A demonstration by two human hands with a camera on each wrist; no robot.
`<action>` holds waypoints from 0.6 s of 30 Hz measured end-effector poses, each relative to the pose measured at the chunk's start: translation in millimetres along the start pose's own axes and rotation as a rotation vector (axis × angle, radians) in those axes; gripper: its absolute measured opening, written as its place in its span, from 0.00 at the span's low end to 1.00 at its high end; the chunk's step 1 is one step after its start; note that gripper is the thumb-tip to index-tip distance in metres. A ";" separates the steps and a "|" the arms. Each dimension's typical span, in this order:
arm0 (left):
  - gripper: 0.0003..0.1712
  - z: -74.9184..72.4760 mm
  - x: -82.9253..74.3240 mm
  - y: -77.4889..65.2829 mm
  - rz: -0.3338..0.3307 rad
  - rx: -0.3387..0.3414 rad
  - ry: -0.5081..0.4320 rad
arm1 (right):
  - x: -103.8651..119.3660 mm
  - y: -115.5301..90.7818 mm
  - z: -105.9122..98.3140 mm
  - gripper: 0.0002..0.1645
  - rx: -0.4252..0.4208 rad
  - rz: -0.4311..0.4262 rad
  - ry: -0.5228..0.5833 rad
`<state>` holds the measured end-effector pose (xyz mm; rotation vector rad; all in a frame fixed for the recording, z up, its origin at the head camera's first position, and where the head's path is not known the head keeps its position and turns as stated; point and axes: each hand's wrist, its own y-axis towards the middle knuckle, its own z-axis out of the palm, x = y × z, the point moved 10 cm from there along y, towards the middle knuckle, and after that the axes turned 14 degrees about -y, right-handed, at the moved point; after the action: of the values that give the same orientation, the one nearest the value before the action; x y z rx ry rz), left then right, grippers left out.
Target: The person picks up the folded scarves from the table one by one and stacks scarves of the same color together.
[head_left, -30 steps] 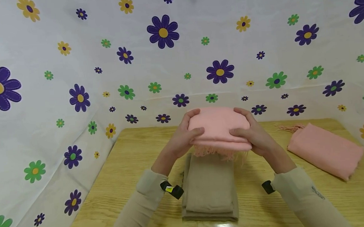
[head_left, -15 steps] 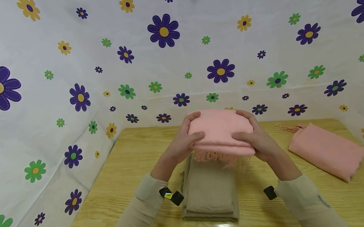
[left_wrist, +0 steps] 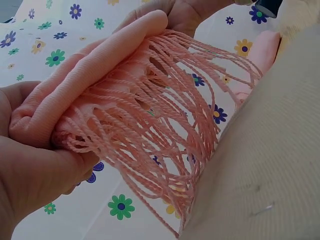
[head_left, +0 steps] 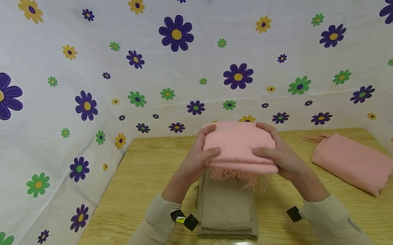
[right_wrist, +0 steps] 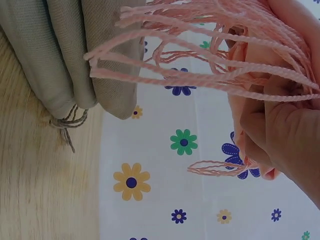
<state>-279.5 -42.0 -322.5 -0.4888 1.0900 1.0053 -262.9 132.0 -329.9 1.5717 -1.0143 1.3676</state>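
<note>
A folded pink fringed scarf is held in the air between both hands, its fringe hanging down. My left hand grips its left end, thumb on the near face and fingers around the far side. At the other end my right hand grips it the same way. Below the pink scarf lies a folded beige scarf on the table, its far end hidden behind the fringe. In the left wrist view the pink scarf's rolled fold and long twisted fringe show closely. The beige scarf's layers appear beside the fringe in the right wrist view.
A second folded pink scarf lies at the right of the wooden table, its tassels toward the back. A white flowered cloth hangs behind the table and along its left side.
Both hands have lowered the pink scarf slightly and brought it a little nearer, with its right end shifting a bit to the right. The beige scarf and the other pink scarf stay put.
</note>
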 end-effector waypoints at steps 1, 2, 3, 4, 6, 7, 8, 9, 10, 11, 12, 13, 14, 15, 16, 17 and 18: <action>0.36 1.0 -0.1 -1.0 0.001 0.000 -0.002 | 0.3 -1.4 0.1 0.46 0.000 -0.001 0.000; 0.36 1.9 0.0 -2.0 0.000 -0.001 -0.002 | 0.5 -2.9 0.3 0.46 0.001 -0.001 -0.001; 0.36 3.0 0.2 -3.0 -0.001 0.000 -0.002 | 0.4 -4.4 0.5 0.47 0.001 -0.001 -0.001; 0.37 3.8 0.5 -3.9 -0.001 0.000 0.000 | 0.5 -6.0 0.7 0.47 0.001 -0.002 0.000; 0.36 5.1 0.9 -5.7 0.001 0.003 0.004 | 0.4 -8.7 0.9 0.47 0.000 -0.006 0.000; 0.36 5.8 1.3 -6.4 0.002 0.006 0.005 | 0.3 -9.9 1.1 0.47 -0.001 -0.006 0.001; 0.37 6.8 1.6 -7.5 0.003 0.011 0.004 | 0.2 -11.1 1.4 0.47 0.000 -0.007 0.002; 0.36 7.7 1.8 -8.5 0.004 0.015 0.002 | 0.3 -12.4 1.7 0.47 0.001 -0.010 0.005; 0.37 8.5 2.0 -9.7 0.006 0.020 -0.002 | 0.4 -13.6 1.9 0.47 0.001 -0.013 0.008; 0.37 9.4 2.3 -10.9 0.006 0.026 -0.006 | 0.4 -14.8 2.3 0.47 0.002 -0.016 0.012; 0.37 10.2 2.7 -12.1 0.007 0.032 -0.011 | 0.6 -16.0 2.8 0.47 0.005 -0.020 0.017; 0.37 10.9 3.1 -13.4 0.007 0.036 -0.013 | 0.8 -17.2 3.4 0.46 0.007 -0.025 0.021; 0.37 11.6 3.2 -14.9 0.009 0.041 -0.017 | 1.2 -18.2 3.9 0.46 0.010 -0.032 0.025; 0.37 11.9 3.5 -16.3 0.010 0.045 -0.023 | 1.4 -19.1 4.5 0.46 0.012 -0.038 0.028; 0.37 12.1 3.7 -17.4 0.012 0.050 -0.028 | 1.6 -19.8 5.4 0.46 0.016 -0.044 0.032; 0.38 12.2 3.9 -18.6 0.014 0.055 -0.032 | 1.8 -20.5 6.3 0.46 0.020 -0.049 0.034; 0.38 12.3 3.7 -19.9 0.018 0.057 -0.035 | 2.0 -21.1 7.0 0.46 0.021 -0.054 0.038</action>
<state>-255.9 -40.9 -323.3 -0.4140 1.0910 0.9925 -240.6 133.0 -329.9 1.5718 -0.9315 1.3700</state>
